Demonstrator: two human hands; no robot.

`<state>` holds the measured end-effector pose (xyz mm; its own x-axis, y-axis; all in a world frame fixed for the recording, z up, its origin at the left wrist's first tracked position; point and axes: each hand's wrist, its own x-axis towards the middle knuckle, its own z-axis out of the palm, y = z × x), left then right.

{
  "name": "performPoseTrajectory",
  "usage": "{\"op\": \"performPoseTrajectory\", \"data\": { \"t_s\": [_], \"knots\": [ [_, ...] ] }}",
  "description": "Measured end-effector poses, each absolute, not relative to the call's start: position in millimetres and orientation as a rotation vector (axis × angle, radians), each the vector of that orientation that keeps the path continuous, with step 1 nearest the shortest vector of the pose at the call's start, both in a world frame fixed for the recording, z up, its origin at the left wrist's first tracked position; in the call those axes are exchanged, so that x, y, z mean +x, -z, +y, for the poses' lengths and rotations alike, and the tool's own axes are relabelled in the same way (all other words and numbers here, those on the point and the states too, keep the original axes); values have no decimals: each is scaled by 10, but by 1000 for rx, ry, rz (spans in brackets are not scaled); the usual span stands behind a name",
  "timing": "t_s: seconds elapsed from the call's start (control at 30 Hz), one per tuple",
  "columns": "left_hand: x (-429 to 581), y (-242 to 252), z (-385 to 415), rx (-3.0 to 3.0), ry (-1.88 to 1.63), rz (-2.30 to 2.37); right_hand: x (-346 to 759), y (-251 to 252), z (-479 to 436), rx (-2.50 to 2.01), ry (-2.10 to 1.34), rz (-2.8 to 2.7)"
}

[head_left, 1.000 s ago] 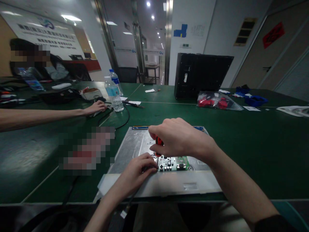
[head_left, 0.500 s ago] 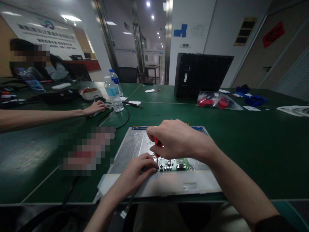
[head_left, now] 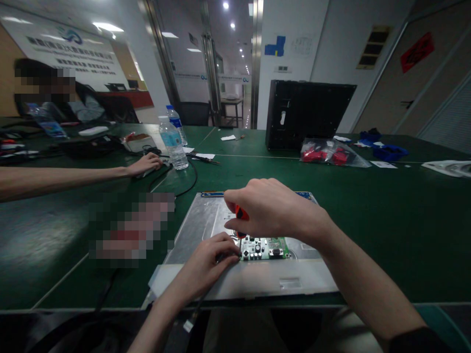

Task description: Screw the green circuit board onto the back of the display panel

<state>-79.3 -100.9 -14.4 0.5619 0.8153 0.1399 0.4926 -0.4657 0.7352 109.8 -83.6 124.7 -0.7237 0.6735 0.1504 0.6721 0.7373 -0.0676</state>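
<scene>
Right hand: yours (head_left: 274,208) grips the red-and-black-handled screwdriver (head_left: 241,221), shaft down.
Left hand: yours (head_left: 211,255) has fingers bunched by the tip; can't tell if they pinch anything.
Board: green printed circuit board (head_left: 258,248), on the flat silver metal panel (head_left: 195,220), on the green counter (head_left: 390,235).
Slip risk: off-axis pressure could skid the tip into fingers or components.

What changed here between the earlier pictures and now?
The right hand, gripping a red-and-black screwdriver, has shifted very slightly left, most visibly at the thumb. Nothing was taken up or let go. The left hand, beside the green circuit board, and the silvery flat metal panel stayed put.
</scene>
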Motion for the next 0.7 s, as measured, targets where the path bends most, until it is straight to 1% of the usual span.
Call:
{"op": "performPoseTrajectory", "data": {
  "t_s": [0.7],
  "knots": [
    [-808, 123, -1027, 2163, -685, 1051, 1160, -1278, -829, -1109, 10, -2707]
  ]
}}
